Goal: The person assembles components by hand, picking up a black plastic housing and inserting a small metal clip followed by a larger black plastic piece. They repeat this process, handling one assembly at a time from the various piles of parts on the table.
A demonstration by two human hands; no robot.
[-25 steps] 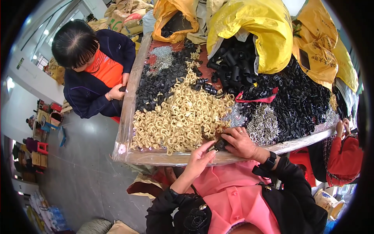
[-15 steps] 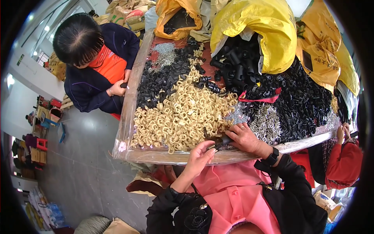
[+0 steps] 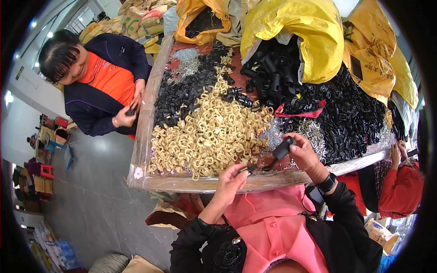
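My right hand (image 3: 304,154) grips a black tube-shaped plastic part (image 3: 281,149), held tilted just above the table's near edge. My left hand (image 3: 231,179) pinches a small dark piece (image 3: 249,169) close to the lower end of that tube. Both hands hover over the front rim of a wooden table (image 3: 200,184). A big heap of cream plastic rings (image 3: 209,132) lies right behind my left hand. Small silver metal springs (image 3: 314,132) lie behind my right hand.
Black plastic parts (image 3: 350,113) and black tubes (image 3: 268,75) pile at the back, under yellow sacks (image 3: 296,32). A person in an orange and dark jacket (image 3: 102,86) works at the table's left side. Another person's red sleeve (image 3: 400,186) is at right. Grey floor (image 3: 91,200) at left.
My right hand has lifted the black tube off the table edge and tilted it up. My left hand has come closer to its lower end with a small piece.
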